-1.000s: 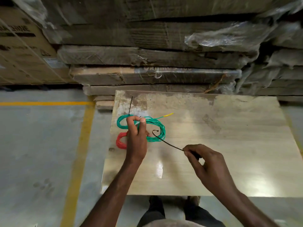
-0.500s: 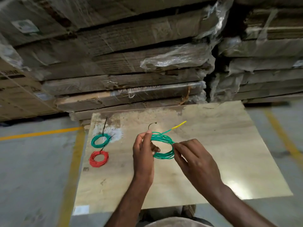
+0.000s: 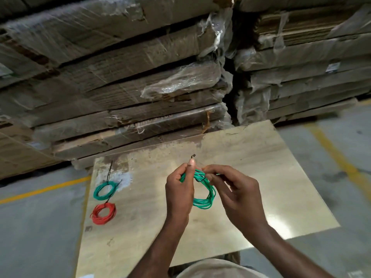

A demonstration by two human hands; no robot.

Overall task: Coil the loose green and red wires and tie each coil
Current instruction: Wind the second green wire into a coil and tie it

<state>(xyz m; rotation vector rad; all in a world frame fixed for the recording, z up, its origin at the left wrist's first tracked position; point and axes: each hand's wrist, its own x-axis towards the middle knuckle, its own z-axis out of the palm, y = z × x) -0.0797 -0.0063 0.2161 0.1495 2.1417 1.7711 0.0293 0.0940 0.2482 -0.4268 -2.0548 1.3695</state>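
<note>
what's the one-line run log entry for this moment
step: tying green coil | left hand: holds coil | right hand: pinches black tie | done on board: small green coil, red coil

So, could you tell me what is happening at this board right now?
A person is tying a green wire coil, held above the board in both hands. The left hand pinches it beside a black tie; the right hand grips its top. A tied green coil and red coil lie at left.
</note>
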